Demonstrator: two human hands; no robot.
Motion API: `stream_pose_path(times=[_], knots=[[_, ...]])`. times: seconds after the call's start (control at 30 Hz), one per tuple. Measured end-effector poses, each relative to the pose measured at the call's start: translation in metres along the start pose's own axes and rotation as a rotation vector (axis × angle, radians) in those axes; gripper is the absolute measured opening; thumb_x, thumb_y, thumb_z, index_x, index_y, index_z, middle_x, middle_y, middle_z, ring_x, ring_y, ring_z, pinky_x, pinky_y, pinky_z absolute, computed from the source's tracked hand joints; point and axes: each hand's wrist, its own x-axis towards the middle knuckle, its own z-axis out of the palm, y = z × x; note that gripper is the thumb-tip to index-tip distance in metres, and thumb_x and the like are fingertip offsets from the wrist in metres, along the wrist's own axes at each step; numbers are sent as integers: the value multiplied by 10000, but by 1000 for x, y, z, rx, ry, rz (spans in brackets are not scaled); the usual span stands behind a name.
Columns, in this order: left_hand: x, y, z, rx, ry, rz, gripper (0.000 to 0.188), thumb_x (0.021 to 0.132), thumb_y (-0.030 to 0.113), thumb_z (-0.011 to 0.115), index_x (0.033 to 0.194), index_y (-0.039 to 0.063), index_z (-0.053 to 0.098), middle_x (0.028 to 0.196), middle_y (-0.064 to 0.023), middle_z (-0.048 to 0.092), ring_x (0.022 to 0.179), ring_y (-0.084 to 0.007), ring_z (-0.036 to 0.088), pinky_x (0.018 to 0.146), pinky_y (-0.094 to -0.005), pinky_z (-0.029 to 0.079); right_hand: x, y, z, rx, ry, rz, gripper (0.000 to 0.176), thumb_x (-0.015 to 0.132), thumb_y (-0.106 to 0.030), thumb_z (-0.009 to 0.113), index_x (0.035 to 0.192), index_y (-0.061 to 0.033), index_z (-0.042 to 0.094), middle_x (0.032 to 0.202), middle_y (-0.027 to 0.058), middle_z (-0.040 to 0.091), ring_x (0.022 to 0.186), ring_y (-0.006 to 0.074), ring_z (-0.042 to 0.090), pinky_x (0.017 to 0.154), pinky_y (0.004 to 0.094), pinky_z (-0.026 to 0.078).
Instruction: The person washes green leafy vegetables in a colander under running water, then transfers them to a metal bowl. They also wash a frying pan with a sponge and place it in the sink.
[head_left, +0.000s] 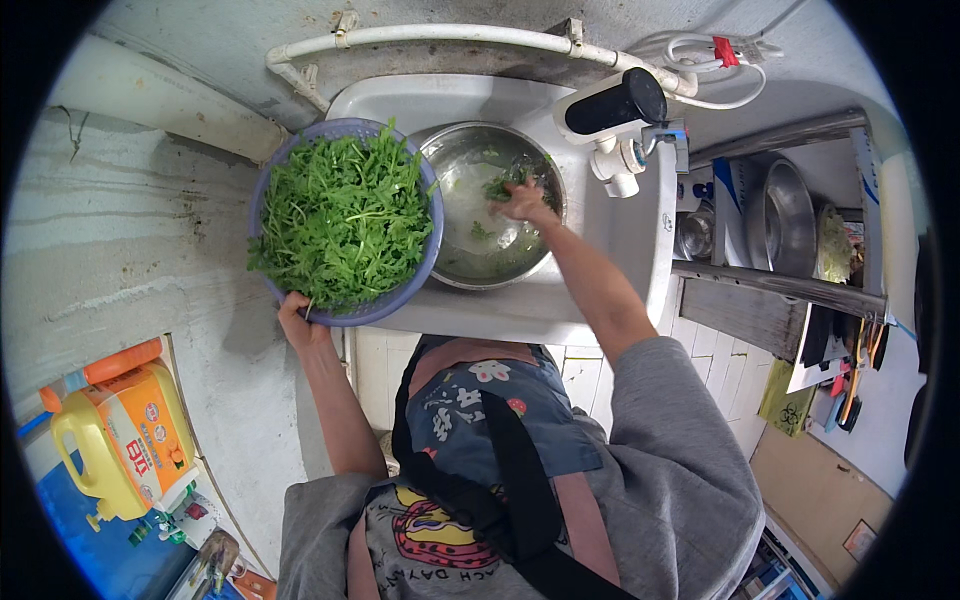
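Observation:
My left hand (301, 324) grips the near rim of a purple plastic colander (439, 234), which is heaped with leafy greens (341, 217). The colander is at the left end of a white ceramic sink (607, 247), overlapping its edge. Beside it in the sink stands a round stainless steel basin (469, 266) of water. My right hand (529, 204) reaches into this basin, its fingers at a small clump of wet greens (506, 184). Whether the fingers close on that clump is hard to see. A loose leaf (481, 231) floats nearby.
A white tap with a black-fronted body (611, 109) overhangs the sink's right side. White pipe (450, 32) runs along the wall behind. To the right, a metal rack (780, 281) holds steel bowls (787, 217). A yellow detergent jug (124, 442) stands at lower left.

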Motion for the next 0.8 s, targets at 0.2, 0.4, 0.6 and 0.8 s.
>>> stream_pose_path(times=[0.2,0.4,0.6,0.8], knots=[[2,-8,-5,-12,8,-25,183,523,-27,424,688,-10,502,792,-92,552,728,-235,533,706,-320,457,-30,-60,78,89,80,-84,633,675,-336,636,1226,-157,381,1289,188,297,1200,407,227,899,484,355],[12,-4,-25,-9,-72,-38,169,534,-24,436,686,-3,507,813,-97,556,745,-231,535,746,-323,451,-51,-63,63,-12,-109,-411,321,689,-106,534,1006,-69,571,1023,206,536,975,337,509,812,405,427],[13,-13,-23,-27,-301,15,335,535,-59,430,858,-14,504,829,-84,558,734,-202,544,687,-313,462,-83,-48,-46,225,101,-371,386,684,-86,545,1064,-22,523,981,202,561,923,308,543,823,350,418],[6,-47,17,2,-238,24,464,516,-88,438,970,-10,494,837,-64,553,707,-187,548,636,-302,470,-165,-59,-142,323,524,-505,365,724,-70,553,1083,-23,499,1016,232,524,919,356,524,815,361,427]])
